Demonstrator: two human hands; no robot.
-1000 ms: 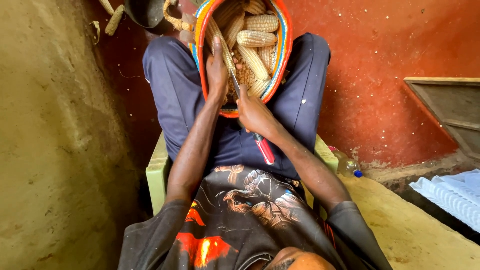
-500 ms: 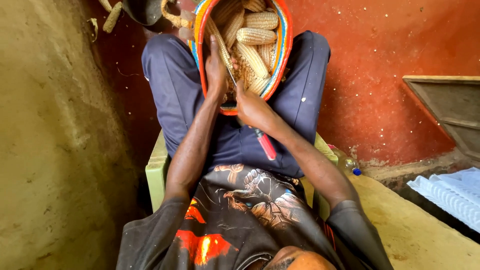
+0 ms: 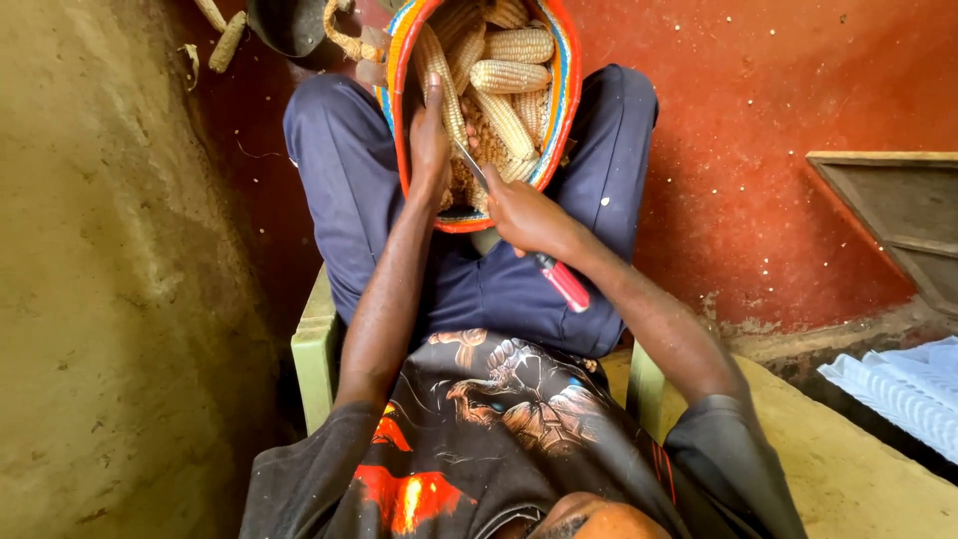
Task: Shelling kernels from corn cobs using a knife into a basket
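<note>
A woven basket [image 3: 568, 90] with orange, blue and white bands rests between my knees, filled with several dried corn cobs [image 3: 512, 45] and loose kernels. My left hand [image 3: 430, 140] grips one long corn cob [image 3: 442, 78] standing along the basket's left inner side. My right hand [image 3: 524, 215] holds a knife with a red handle [image 3: 561, 281]; its blade [image 3: 471, 165] points up into the basket, against the held cob. I sit on a pale green chair [image 3: 315, 354] in dark blue trousers.
A tan mud wall [image 3: 110, 279] rises close on the left. The floor and wall on the right are red [image 3: 758, 150]. A dark pot [image 3: 289, 25] and bare cobs [image 3: 228, 40] lie beyond my left knee. A wooden frame [image 3: 898, 210] and white sacking [image 3: 903, 389] are at right.
My left hand and its cob have shifted slightly; the knife blade has worked a little along the cob. The view has moved a bit nearer.
</note>
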